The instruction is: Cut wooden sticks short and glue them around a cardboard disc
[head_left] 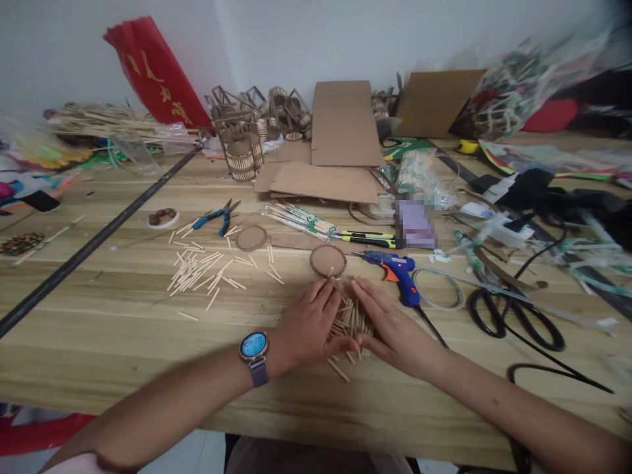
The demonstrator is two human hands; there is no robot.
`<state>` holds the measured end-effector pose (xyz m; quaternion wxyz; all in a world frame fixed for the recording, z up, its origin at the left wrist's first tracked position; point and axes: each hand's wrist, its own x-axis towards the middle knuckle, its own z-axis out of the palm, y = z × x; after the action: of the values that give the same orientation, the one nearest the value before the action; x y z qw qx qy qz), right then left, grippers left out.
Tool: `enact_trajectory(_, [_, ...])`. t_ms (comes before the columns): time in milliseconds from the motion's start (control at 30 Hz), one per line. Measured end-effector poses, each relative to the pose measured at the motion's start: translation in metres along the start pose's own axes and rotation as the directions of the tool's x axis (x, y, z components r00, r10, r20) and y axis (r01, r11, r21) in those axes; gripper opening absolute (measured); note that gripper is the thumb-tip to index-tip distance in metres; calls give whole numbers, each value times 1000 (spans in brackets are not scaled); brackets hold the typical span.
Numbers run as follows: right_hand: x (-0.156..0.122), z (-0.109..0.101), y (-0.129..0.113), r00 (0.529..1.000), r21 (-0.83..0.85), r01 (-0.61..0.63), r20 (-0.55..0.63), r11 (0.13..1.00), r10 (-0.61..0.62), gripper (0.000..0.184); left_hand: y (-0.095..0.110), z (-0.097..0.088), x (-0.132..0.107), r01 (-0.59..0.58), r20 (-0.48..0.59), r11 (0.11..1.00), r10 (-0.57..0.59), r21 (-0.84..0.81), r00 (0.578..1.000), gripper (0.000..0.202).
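Both my hands rest on the wooden table (118, 329), cupped around a pile of short wooden sticks (349, 319). My left hand (309, 326), with a watch on its wrist, lies flat with fingers stretched along the pile's left side. My right hand (388, 326) lies flat on the pile's right side, fingers together and pointing up-left. Just beyond the fingertips sits a round cardboard disc (328, 260). A blue glue gun (397, 271) lies to the right of the disc.
More sticks (202, 270) are scattered to the left, near a second disc (251, 237) and blue pliers (217, 216). Black scissors (513, 319) and cables lie on the right. Cardboard sheets (340, 151), small woven baskets (241, 155) and a red bag (155, 72) stand at the back.
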<state>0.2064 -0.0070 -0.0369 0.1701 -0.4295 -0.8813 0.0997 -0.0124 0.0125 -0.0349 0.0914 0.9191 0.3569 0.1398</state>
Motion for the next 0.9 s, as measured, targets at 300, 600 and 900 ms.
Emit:
enact_trajectory(300, [11,-15,-6,999,27,-23,-31,999,24,50,1,-12,-1,-68,-101,985,52,-160,994,86])
enact_trajectory(600, [-7,-58,46,728,-120,-685,-58,719,684,44,-55,-15,37,38,-297,980,-96,-195,950,66])
enact_trajectory(900, [15,-60,41,659,-256,-726,5,638,752,32,-70,-11,69,54,-26,950,-65,-308,998,86])
